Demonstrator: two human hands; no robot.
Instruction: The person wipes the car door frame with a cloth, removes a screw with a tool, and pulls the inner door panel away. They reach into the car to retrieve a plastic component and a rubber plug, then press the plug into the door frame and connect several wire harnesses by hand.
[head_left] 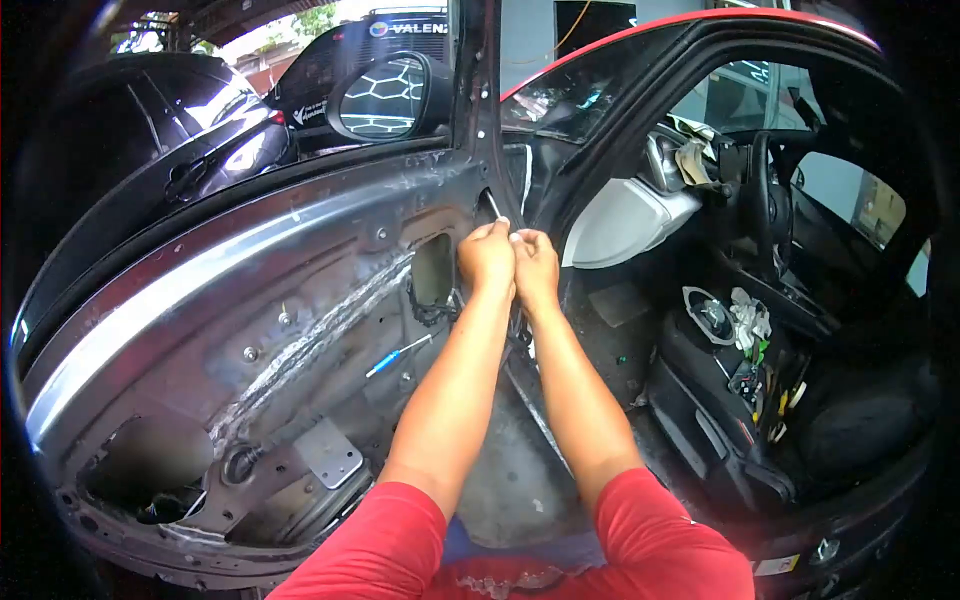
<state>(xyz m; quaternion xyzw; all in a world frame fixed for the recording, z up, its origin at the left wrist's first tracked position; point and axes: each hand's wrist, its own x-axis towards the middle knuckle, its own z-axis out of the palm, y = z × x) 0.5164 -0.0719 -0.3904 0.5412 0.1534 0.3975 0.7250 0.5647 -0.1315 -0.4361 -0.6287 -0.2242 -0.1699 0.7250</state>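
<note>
Both hands meet at the front edge of a stripped car door (330,250), near the hinge side. My left hand (487,258) is closed, and a thin pale rod or wire (493,204) sticks up from its fingertips toward a dark slot in the door. Close against it, my right hand (537,268) is closed as well; whatever lies between its fingers is hidden. Left of my forearm, a screwdriver with a blue handle (383,364) rests on the bare inner door metal.
The side mirror (380,97) stands above the door. On the right is the cabin with a steering wheel (768,200) and a seat (700,400) holding a speaker-like ring (708,315) and several tools. A dark car (150,130) is parked beyond the door.
</note>
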